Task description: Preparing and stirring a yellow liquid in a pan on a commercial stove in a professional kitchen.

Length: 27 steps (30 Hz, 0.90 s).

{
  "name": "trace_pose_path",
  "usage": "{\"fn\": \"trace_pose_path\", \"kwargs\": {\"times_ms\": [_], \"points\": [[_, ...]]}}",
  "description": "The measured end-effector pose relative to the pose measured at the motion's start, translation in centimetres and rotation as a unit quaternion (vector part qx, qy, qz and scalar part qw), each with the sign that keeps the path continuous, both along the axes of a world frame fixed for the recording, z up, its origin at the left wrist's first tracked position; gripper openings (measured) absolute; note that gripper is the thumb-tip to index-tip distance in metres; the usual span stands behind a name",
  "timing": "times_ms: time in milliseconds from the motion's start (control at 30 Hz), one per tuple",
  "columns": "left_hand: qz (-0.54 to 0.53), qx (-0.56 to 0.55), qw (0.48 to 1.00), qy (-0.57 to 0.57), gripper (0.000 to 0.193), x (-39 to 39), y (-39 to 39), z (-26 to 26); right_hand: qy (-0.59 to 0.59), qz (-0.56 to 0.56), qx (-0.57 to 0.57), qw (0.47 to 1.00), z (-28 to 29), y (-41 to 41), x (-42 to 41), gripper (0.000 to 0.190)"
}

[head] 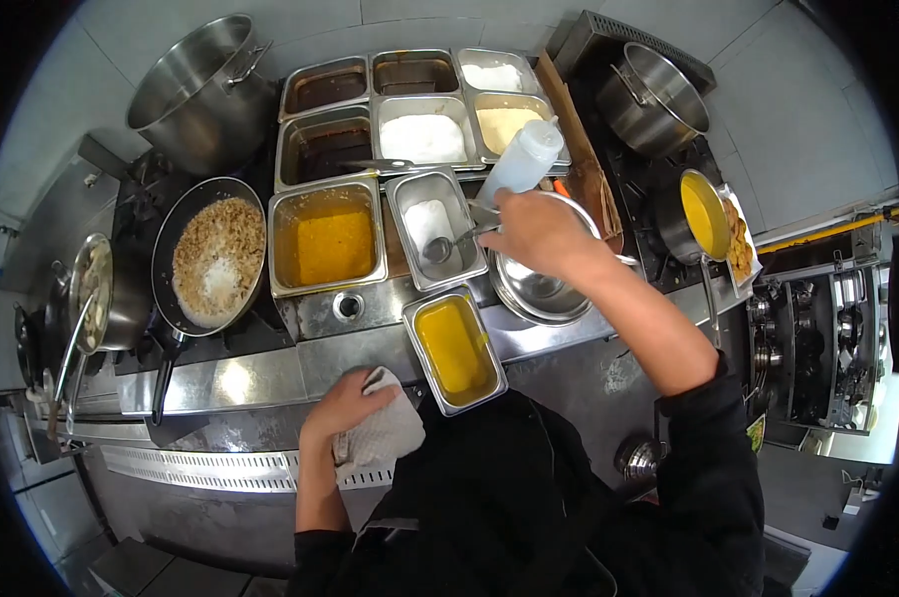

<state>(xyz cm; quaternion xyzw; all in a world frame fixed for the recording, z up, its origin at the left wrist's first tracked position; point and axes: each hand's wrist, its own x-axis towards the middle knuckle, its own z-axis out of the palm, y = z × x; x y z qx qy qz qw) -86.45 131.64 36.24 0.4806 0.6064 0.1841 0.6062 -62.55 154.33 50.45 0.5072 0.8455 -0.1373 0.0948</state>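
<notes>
My right hand (pixel 546 233) holds the handle of a metal spoon (pixel 439 249), whose bowl rests in the narrow steel pan of white powder (pixel 428 221). Beyond that hand stands a translucent squeeze bottle (pixel 525 158), and below it are stacked steel bowls (pixel 542 287). In my left hand (pixel 352 403) is a white cloth (pixel 383 429), held in front of the counter edge. A steel pan of yellow liquid (pixel 453 345) juts over the edge between my hands. To the left, a frying pan (pixel 210 257) holds a brown crumbly mixture with a white powder heap on top.
Steel pans of dark liquid (pixel 324 153), white powder (pixel 422 139) and orange-yellow sauce (pixel 334 242) stand behind. Large pots (pixel 195 97) (pixel 651 104) flank them. The frying pan's handle (pixel 167 380) sticks out over the left edge. A saucepan of yellow liquid (pixel 703 216) stands at right.
</notes>
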Motion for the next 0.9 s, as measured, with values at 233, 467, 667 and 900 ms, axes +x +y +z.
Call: {"fn": "trace_pose_path", "kwargs": {"times_ms": [233,467,667,900], "points": [[0.347,0.191,0.879,0.266,0.037,1.5,-0.6,-1.5,0.210,0.004,-0.062,0.976,-4.4,2.9,-4.5,0.022],[0.387,0.287,0.827,0.289,0.036,2.3,-1.6,-6.4,0.225,0.095,-0.011,0.970,-4.1,2.0,-4.0,0.030],[0.370,0.301,0.823,0.308,0.035,2.3,-2.0,-6.9,0.203,-0.008,-0.066,0.977,-4.8,3.2,-1.9,0.032],[0.388,0.298,0.819,0.301,0.034,2.3,-1.9,-6.8,0.227,-0.079,-0.209,0.948,-4.4,4.5,-1.0,0.029]]}}
